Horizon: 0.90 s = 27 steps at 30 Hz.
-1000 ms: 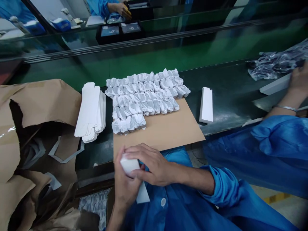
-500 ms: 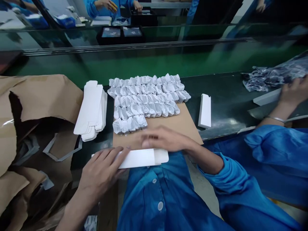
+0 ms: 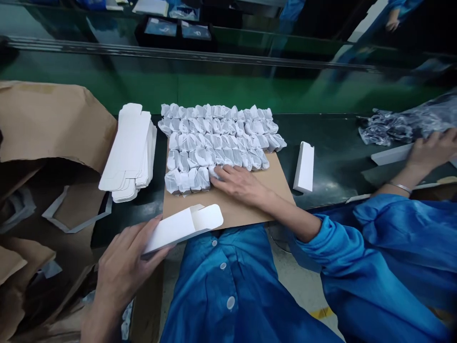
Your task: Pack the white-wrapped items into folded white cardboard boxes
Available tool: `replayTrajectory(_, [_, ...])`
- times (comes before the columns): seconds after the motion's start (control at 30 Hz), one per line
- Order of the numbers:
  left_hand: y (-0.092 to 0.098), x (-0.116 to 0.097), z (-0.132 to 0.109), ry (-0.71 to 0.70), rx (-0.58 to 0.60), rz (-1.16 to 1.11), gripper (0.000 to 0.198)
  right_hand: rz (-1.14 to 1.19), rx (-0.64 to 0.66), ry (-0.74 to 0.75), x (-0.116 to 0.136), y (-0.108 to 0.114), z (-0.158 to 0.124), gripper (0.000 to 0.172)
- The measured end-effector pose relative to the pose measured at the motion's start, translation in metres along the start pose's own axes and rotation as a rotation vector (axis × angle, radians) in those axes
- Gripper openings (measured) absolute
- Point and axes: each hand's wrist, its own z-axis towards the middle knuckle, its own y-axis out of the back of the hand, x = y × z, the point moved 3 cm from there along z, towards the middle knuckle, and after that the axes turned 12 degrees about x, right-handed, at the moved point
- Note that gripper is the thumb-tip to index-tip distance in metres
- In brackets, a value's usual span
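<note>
So the dark workbench (image 3: 335,131) ran across the middle of the frame, easily the biggest thing there. Next up was the crumpled brown paper (image 3: 53,124) filling the left side, then the wearer's blue coat (image 3: 210,295) at bottom center. A tan cardboard sheet (image 3: 246,214) lay mid-frame with rows of white-wrapped bundles (image 3: 214,140) packed side by side over its far part. Left of those sat a stack of flat white cartons (image 3: 124,147), and clear plastic bags (image 3: 392,126) were heaped at the right edge, near a co-worker's hand (image 3: 433,152).

The left hand (image 3: 124,267), lower left, had a white box (image 3: 174,226) pinched between thumb and fingers, the box slanting up toward center with its flap end pointing right. The right hand (image 3: 237,183), just below center, had its fingers bent and touching one bundle (image 3: 213,172) at the right end of the nearest row; couldn't tell if they'd actually gripped it. Another white box (image 3: 304,166) lay by itself, right of the sheet.
</note>
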Motion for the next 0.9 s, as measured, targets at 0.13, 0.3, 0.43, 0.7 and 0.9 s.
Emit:
replayTrajectory(0.13, [0.001,-0.001,-0.002,0.005,0.002,-0.023,0.058,0.055,0.006,0.062,-0.002,0.016,-0.003,0.027])
replayTrajectory(0.3, [0.001,-0.001,-0.001,0.074,-0.022,0.003,0.061,0.569,0.199,-0.078,-0.011,0.019,-0.020,0.026])
replayTrajectory(0.43, [0.002,-0.001,0.003,0.053,-0.070,0.019,0.066,0.705,0.114,-0.416,-0.008,-0.002,-0.015,0.054])
replayTrajectory(0.7, [0.003,0.005,-0.002,0.113,-0.102,0.061,0.074,0.461,-0.083,-0.606,0.041,-0.021,-0.011,0.028])
replayTrajectory(0.9, [0.007,0.000,-0.002,0.107,-0.159,0.054,0.072,0.624,-0.297,-0.663,0.020,-0.035,-0.031,0.035])
